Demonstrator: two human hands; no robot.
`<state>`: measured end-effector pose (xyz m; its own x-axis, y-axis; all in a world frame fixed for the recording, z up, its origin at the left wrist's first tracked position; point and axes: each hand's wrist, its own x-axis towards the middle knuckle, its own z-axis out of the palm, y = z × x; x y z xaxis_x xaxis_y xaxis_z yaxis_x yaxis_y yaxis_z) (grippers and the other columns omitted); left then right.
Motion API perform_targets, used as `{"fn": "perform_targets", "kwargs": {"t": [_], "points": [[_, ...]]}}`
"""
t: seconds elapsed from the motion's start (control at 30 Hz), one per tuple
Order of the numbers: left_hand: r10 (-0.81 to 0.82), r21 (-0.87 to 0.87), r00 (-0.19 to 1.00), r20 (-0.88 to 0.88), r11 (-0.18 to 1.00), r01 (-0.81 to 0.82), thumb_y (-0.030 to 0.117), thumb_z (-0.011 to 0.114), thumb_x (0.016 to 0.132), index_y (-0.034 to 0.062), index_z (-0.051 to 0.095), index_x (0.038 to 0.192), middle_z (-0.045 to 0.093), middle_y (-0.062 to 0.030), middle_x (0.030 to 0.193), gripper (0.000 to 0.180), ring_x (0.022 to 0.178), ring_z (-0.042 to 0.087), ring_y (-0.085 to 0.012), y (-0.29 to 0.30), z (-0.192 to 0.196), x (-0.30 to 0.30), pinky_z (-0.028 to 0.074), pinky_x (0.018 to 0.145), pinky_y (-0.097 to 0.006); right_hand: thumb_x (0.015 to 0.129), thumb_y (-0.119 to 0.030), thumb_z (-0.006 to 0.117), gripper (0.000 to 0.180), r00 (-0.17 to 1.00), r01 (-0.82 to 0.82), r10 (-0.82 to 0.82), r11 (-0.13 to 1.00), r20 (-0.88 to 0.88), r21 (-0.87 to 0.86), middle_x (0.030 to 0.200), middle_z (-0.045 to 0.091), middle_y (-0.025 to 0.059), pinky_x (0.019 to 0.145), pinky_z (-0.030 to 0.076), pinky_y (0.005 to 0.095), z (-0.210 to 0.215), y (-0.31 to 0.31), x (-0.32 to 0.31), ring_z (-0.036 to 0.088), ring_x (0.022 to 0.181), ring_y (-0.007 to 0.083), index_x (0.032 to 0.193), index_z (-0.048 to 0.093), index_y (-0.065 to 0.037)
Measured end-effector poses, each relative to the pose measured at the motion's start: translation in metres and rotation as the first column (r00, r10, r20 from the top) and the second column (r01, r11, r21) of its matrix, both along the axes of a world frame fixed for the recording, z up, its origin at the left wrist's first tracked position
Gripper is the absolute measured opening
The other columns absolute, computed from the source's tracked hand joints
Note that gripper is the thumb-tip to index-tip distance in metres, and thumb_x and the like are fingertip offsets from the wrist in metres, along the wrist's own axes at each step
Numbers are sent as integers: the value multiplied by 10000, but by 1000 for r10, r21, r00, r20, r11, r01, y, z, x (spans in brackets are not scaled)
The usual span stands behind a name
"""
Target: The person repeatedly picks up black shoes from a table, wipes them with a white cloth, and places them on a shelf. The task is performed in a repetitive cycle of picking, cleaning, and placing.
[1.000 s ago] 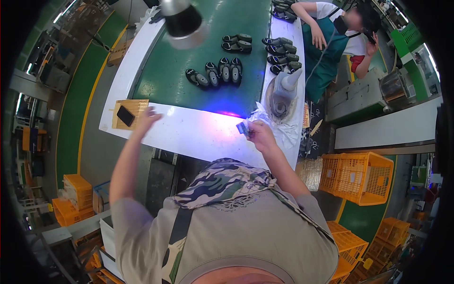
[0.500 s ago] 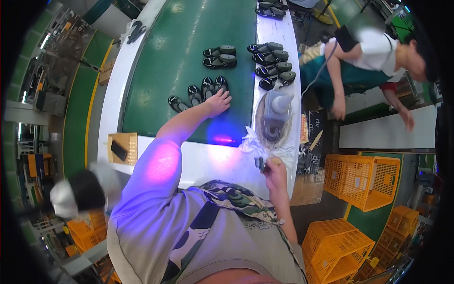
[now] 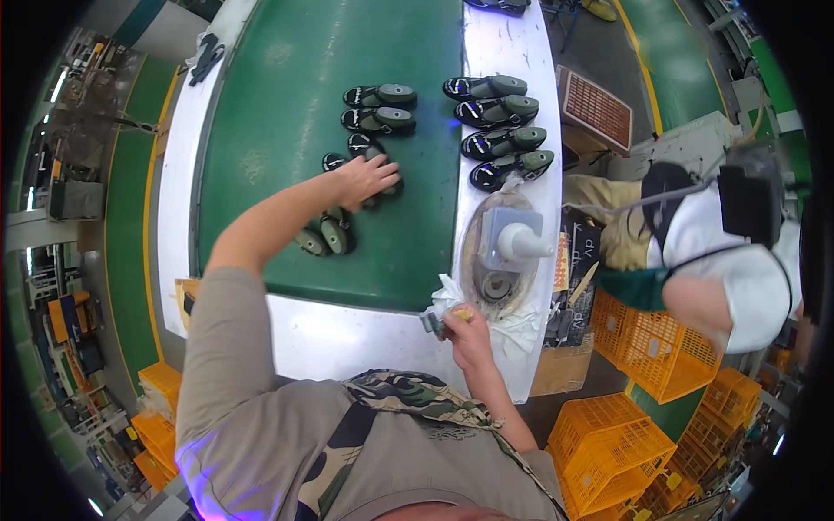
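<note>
My left hand (image 3: 365,181) is over a group of shiny black shoes (image 3: 366,145) on the green belt, its fingers curled across one of them. The hand and forearm hide parts of these shoes; two grey-green insoles (image 3: 334,231) show to the left of the wrist. Just beyond, a pair of black shoes (image 3: 380,120) lies side by side. Low at the belt's near right corner, my right hand (image 3: 469,333) is closed around a small brush-like tool (image 3: 432,320) with a dark grey-green end. A crumpled white cloth (image 3: 448,292) is right behind it.
Several black shoes (image 3: 504,142) line the white ledge on the right. Nearer stands a translucent bottle (image 3: 512,240) with a white nozzle, in an oval tray (image 3: 472,282). A co-worker (image 3: 708,252) bends close to the ledge, by orange crates (image 3: 608,447). A phone board (image 3: 185,300) is partly hidden at left.
My left hand and the shoes under it have shifted left in the picture, and those shoes lie differently. My right hand has come left and nearer with the tool. The co-worker has bent lower and nearer.
</note>
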<state>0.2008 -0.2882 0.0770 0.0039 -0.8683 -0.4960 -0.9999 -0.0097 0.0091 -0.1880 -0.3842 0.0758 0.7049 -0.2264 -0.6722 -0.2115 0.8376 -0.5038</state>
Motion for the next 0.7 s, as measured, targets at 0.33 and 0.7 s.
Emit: {"fn": "perform_targets", "kwargs": {"t": [0.33,0.7], "points": [[208,-67,968,142,977,-200,277,853,524,139,427,1321,417,-76,1375,913,1242,442,-317,-21,-30,50,319,1047,-556,838,-91,710,162,997,-79,79,997,-5,-27,762,596,29,559,474,271,-26,-15,44,567,642,119,877,556,-60],[677,-435,719,155,700,-566,246,765,748,50,301,1433,376,-147,1479,851,1301,448,-235,-44,21,98,393,1036,-468,838,-80,691,155,998,-52,57,978,19,-201,768,580,19,602,468,268,-14,-30,30,554,679,109,869,540,-68]]}}
